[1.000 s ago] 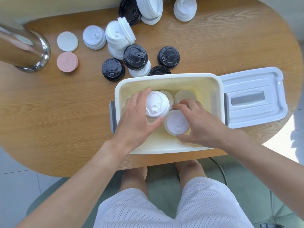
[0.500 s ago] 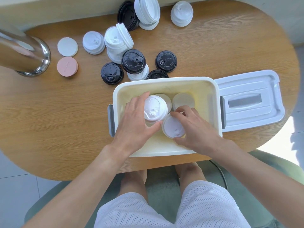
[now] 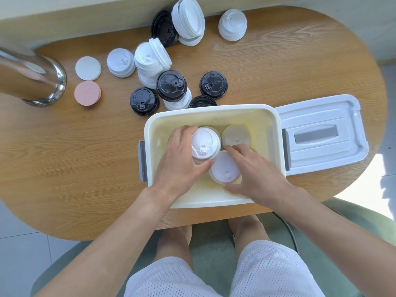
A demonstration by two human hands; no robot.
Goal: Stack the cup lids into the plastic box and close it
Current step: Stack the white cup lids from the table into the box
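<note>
The white plastic box (image 3: 214, 109) stands open at the table's near edge. Inside it, my left hand (image 3: 182, 159) wraps around a stack of white cup lids (image 3: 204, 143) with a sip flap on top. My right hand (image 3: 255, 170) grips a second white lid stack (image 3: 224, 167) just in front of and to the right of the first. A cream lid (image 3: 235, 135) lies at the back of the box. The box's white lid (image 3: 321, 133) with a grey handle lies flat to the right.
Loose black lids (image 3: 144, 101) and white lids (image 3: 121, 62) are scattered behind the box, with more piled at the table's far edge. A pink disc (image 3: 87, 92) and a white disc (image 3: 88, 68) lie at the left beside a shiny metal vessel (image 3: 32, 80).
Both hands have stayed in the box on their lid stacks. The right hand's stack has shifted slightly closer to the left stack; the view has drifted a little.
</note>
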